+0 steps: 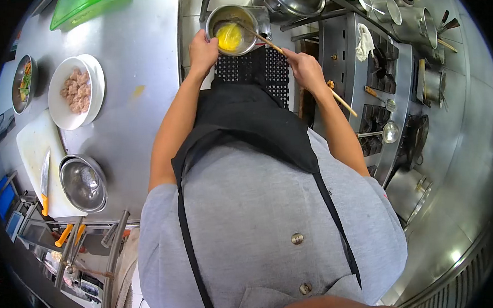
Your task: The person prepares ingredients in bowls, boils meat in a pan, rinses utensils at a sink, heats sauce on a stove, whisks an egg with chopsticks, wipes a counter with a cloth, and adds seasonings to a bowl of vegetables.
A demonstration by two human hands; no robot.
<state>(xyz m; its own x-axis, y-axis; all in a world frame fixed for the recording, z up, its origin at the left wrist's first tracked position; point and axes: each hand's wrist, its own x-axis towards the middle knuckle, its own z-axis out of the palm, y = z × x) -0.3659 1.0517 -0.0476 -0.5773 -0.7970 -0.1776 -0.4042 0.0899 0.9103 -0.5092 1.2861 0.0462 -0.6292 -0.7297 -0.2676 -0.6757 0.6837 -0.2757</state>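
Note:
A metal bowl (216,15) with yellow beaten egg (230,37) in it is held up at the top centre. My left hand (203,53) grips the bowl by its left rim, with the thumb at the edge. In my right hand (304,68) are long wooden chopsticks (268,43); their tips reach into the bowl and their other ends stick out below the hand. The fingers of the right hand are closed around them.
On the steel table (141,53) at the left are a white bowl of raw meat (77,93), a pan of vegetables (25,84), a cutting board with a knife (45,175), metal bowls (83,183) and a green container (85,7). A stove (375,116) with a ladle (390,132) stands at the right.

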